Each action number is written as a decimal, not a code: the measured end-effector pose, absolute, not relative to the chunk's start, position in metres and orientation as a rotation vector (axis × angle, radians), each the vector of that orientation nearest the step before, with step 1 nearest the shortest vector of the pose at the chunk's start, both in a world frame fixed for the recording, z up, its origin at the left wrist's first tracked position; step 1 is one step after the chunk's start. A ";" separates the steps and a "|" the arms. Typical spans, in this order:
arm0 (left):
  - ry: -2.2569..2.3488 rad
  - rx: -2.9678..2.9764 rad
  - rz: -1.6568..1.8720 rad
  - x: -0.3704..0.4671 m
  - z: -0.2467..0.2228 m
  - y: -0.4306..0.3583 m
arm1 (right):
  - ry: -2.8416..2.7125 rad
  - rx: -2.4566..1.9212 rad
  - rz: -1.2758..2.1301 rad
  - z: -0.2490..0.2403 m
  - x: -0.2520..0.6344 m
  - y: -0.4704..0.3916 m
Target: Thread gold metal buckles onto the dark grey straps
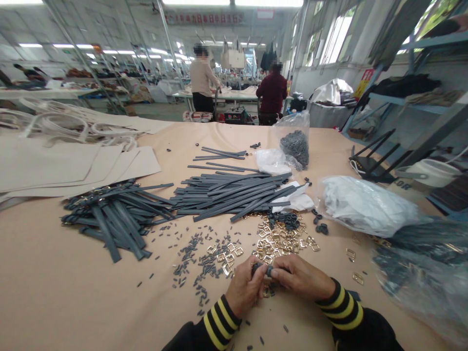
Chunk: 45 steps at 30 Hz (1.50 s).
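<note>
My left hand (245, 285) and my right hand (302, 278) meet near the front of the table, fingers closed in a pinch on a dark grey strap (269, 271). Most of the strap is hidden by the fingers. A gold buckle (267, 291) shows just below them; whether it is attached to the strap I cannot tell. Right behind the hands lies a heap of gold buckles (272, 241), with dark strap loops (287, 221) at its back edge. Small dark grey pieces (208, 265) are scattered left of my left hand.
Long grey straps (226, 192) lie mid-table, and straps with gold buckles (117, 219) are piled left. Beige panels (73, 163) cover the far left. Plastic bags (369, 204) and a bag of dark loops (295, 146) stand right. Two people work at another table behind.
</note>
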<state>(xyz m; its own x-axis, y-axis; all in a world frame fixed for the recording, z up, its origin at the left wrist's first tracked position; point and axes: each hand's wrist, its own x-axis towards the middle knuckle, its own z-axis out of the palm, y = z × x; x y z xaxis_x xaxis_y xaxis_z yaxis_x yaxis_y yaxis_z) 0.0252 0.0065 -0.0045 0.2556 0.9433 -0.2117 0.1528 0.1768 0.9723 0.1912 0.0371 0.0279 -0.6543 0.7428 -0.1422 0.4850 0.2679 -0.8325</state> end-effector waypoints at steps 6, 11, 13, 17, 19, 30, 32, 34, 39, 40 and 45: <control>1.099 1.218 0.779 0.025 -0.012 0.007 | -2.243 -1.084 1.454 0.027 0.195 0.040; 1.298 1.424 0.852 0.030 -0.008 0.006 | -2.273 -1.023 1.478 0.027 0.189 0.037; 1.392 1.566 0.840 0.031 -0.007 0.006 | -2.277 -1.049 1.441 0.027 0.187 0.035; 1.520 1.693 0.843 0.030 -0.006 0.007 | -2.264 -1.115 1.329 0.027 0.184 0.035; 1.448 1.656 0.853 0.027 -0.005 0.008 | -2.223 -1.128 1.378 0.027 0.184 0.035; 1.058 1.343 0.788 0.015 -0.006 0.010 | -2.211 -1.112 1.434 0.024 0.187 0.037; 1.026 1.249 0.792 0.016 -0.006 0.011 | -2.200 -1.115 1.456 0.026 0.188 0.037; 0.960 1.148 0.767 0.016 -0.006 0.012 | -2.188 -1.103 1.487 0.027 0.189 0.037; 0.847 1.070 0.746 0.015 -0.006 0.012 | -2.199 -1.075 1.460 0.030 0.191 0.037; 0.861 1.080 0.755 0.015 -0.006 0.012 | -2.210 -1.073 1.436 0.031 0.191 0.037; 1.037 1.147 0.774 0.020 -0.005 0.010 | -2.349 -1.066 1.248 0.030 0.188 0.036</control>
